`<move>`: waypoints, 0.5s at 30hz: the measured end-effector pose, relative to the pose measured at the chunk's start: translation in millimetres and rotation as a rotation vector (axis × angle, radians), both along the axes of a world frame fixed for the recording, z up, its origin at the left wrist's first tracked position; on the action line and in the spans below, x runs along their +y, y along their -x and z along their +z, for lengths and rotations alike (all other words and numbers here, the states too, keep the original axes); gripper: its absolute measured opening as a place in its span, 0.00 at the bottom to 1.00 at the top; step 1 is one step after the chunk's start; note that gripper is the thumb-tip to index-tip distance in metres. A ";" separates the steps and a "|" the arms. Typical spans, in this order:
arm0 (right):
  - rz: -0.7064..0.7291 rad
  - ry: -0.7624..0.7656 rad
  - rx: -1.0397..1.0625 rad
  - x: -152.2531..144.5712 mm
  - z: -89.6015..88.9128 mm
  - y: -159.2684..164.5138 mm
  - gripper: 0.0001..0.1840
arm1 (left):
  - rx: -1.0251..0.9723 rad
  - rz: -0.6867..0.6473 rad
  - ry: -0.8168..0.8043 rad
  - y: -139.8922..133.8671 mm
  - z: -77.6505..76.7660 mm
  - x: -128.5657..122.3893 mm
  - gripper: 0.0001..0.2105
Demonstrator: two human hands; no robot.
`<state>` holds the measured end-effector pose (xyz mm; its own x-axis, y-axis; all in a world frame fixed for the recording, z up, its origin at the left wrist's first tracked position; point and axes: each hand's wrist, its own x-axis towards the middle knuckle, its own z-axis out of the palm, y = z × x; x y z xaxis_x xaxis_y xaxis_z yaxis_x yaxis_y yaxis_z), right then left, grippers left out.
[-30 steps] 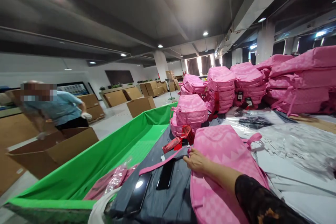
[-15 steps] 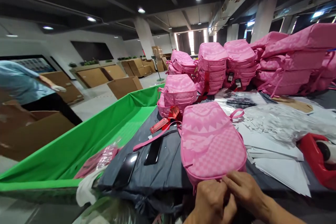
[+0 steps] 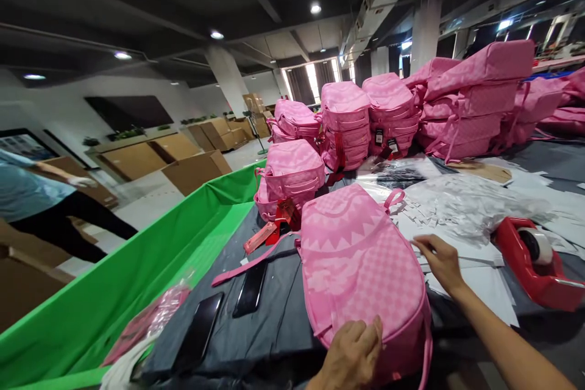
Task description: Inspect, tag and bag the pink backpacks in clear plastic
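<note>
A pink backpack (image 3: 361, 256) with a checked and zigzag pattern lies front side up on the table, its bottom end towards me. My left hand (image 3: 354, 350) is closed on the lower edge of this bag, fingers curled against the fabric. Beside the bag's right edge is my right hand (image 3: 439, 259), its thumb and fingertips pinched together; whatever they hold is too small to tell. A pink strap (image 3: 256, 259) stretches left from the bag across the dark table cover (image 3: 283, 311).
Stacked pink backpacks (image 3: 345, 122) stand behind. Two black phones (image 3: 250, 289) lie left, near a green fabric-lined bin (image 3: 183, 244). On the right are a red tape dispenser (image 3: 543, 274), white papers (image 3: 484, 292) and clear plastic bags (image 3: 475, 195). Another person (image 3: 41, 189) walks at far left.
My right hand has left my left hand at the bag's bottom edge and moved up along its right side. My left hand stays low on the bag. The view has turned slightly right.
</note>
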<state>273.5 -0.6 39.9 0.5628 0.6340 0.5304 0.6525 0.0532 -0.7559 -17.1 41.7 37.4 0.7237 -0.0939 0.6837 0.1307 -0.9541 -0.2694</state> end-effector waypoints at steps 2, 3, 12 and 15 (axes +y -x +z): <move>-0.001 0.053 0.060 46.3 9.0 -9.0 0.26 | 0.012 0.012 0.007 -2.4 3.3 0.2 0.14; 0.016 0.078 0.074 65.4 12.3 -9.8 0.25 | 0.022 0.042 0.017 -3.3 6.8 1.8 0.13; 0.085 0.077 -0.016 -45.0 -60.2 44.4 0.13 | 0.007 0.085 0.308 -7.8 -15.7 -42.4 0.10; 0.219 0.125 -0.063 -102.7 -97.2 86.7 0.19 | 0.277 0.205 0.437 -27.4 -46.7 -61.0 0.06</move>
